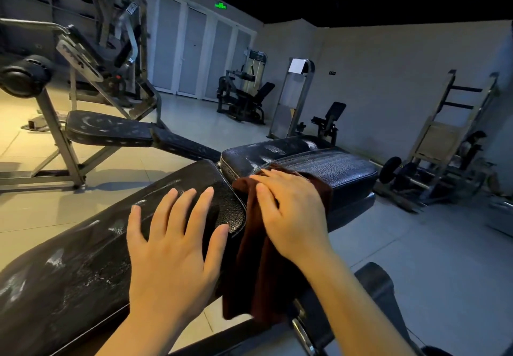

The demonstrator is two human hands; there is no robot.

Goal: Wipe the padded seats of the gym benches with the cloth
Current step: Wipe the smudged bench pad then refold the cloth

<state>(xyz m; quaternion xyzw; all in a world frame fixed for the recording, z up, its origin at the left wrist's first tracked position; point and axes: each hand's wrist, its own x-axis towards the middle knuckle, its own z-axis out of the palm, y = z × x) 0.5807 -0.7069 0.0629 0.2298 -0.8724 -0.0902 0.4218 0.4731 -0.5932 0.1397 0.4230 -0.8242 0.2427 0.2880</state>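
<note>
My left hand (172,247) rests flat on the long pad (83,258), my right hand (291,211) presses the cloth (258,272) flat-fingered at the seat pad (333,166), so this bench looks partway wiped and the far bench (111,130) remains.

Brown cloth (259,266) draped between 2 black padded seats (319,166).

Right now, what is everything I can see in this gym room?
Black padded bench: one, nearest, under both hands.
Black padded seat pad: one, just beyond it.
Dark brown cloth: one, draped over the gap between those pads.
Worn black flat bench: one, left, on a grey frame.
Black weight machines: two, by the far wall.
White doors: far wall.
Green exit sign: one, above the doors.
Left hand: flat on the bench.
Right hand: pressing the cloth.
</note>
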